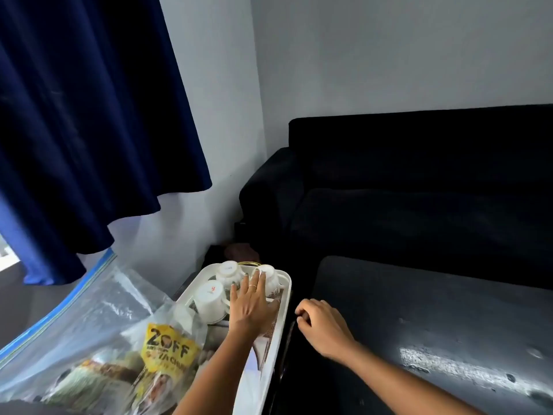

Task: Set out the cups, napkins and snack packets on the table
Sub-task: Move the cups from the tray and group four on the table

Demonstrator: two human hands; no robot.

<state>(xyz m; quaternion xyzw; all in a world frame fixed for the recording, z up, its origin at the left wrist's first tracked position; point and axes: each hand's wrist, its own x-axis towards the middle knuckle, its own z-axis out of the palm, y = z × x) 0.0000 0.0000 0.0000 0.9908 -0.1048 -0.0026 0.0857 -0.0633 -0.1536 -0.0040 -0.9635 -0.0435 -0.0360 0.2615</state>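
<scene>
- The clear zip bag [89, 319], lying nearest the lens in the lower left of the frame, is holding the snack packets [167, 351]; a yellow one printed "20FF" is showing through the plastic, and the bag's right edge is overlapping the white tray [285, 283].
- The white cups, upturned on that tray at lower centre, are waiting: a far cup [230, 272], a near cup [209, 301] marked red on its base, and a right-hand cup [270, 277] partly under the fingers.
- The left hand [250, 307] is reaching up-frame over the tray, fingers straight and close together, tips lying on or just over the right-hand cup; I cannot tell whether they are touching it. It is gripping nothing.
- The right hand [323, 324] is resting, loosely curled and empty, at the left edge of the dark table [449, 339], just right of the tray.
- The cups are lying directly ahead of the left fingertips, so that hand is nearer; the table is lying to the right, where each cup probably needs carrying.
- Napkins are not clearly showing; patterned paper is lying on the tray.
- Beyond, a black sofa [419, 181] is filling the right, a blue curtain [89, 115] the upper left.
</scene>
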